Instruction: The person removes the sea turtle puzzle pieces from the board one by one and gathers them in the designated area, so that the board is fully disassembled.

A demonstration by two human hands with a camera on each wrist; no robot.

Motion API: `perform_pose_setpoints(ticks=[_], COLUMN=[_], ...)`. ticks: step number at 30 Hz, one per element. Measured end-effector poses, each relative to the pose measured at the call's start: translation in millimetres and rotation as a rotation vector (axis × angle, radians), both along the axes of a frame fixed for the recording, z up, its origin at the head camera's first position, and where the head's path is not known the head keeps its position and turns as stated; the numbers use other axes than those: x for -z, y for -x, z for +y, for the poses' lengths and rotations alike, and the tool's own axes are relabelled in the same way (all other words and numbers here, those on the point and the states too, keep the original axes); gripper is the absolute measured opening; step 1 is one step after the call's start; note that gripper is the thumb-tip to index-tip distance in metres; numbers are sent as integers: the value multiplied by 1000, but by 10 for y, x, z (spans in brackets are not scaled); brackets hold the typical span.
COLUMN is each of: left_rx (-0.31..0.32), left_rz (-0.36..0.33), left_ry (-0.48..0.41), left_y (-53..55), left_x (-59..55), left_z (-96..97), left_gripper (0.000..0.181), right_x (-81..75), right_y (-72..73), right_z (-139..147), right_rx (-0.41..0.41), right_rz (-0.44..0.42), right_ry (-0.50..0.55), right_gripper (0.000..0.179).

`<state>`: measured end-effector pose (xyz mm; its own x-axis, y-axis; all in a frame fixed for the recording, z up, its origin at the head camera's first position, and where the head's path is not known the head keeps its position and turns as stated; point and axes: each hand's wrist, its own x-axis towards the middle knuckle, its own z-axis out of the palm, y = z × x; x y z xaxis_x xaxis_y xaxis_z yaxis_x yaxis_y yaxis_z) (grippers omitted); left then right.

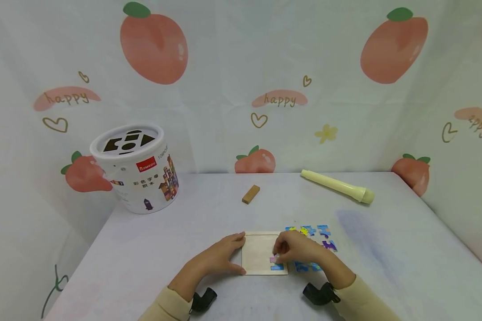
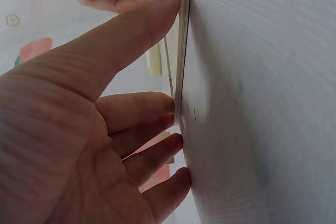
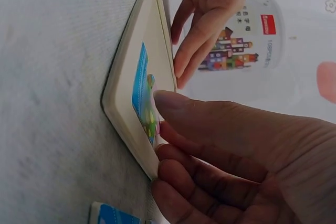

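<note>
A shallow wooden puzzle tray [image 1: 257, 252] lies on the table in front of the person. The left hand [image 1: 218, 256] rests along its left side, thumb on the near corner and fingertips at the edge further back. At the tray's near right corner, the right hand [image 1: 299, 247] pinches a colourful puzzle piece [image 3: 151, 111] between thumb and fingers, its lower part against the tray. A blue-edged piece [image 3: 138, 85] sits in that corner, beside the pinched one. Loose puzzle pieces, such as a purple one [image 1: 329, 245], lie right of the tray, partly hidden by the right hand.
Behind the tray lies a small wooden block [image 1: 251, 194]. A pale yellow tube-shaped stick [image 1: 337, 186] lies at the back right. The white bucket [image 1: 138, 178] with a shape-sorting lid stands at the back left. Behind the table [image 1: 152, 254] hangs a printed cloth.
</note>
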<state>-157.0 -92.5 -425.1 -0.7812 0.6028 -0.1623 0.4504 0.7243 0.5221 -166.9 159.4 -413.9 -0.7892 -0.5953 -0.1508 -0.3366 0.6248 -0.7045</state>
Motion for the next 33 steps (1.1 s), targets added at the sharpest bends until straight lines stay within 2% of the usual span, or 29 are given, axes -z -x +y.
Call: perform_pose_setpoints(ticks=[12, 20, 33], left_rx=[-2, -1, -6], left_rz=[3, 10, -8], left_ry=[6, 13, -8], left_y=[-4, -1, -17], left_x=[-7, -1, -13], left_z=[4, 5, -4], left_gripper=[84, 83, 84], right_x=[28, 78, 136], right_y=[19, 17, -52], right_z=[15, 38, 187], right_rx=[-26, -8, 39], right_rz=[-33, -72, -76], right_ry=[55, 120, 220], right_gripper=[10, 10, 16])
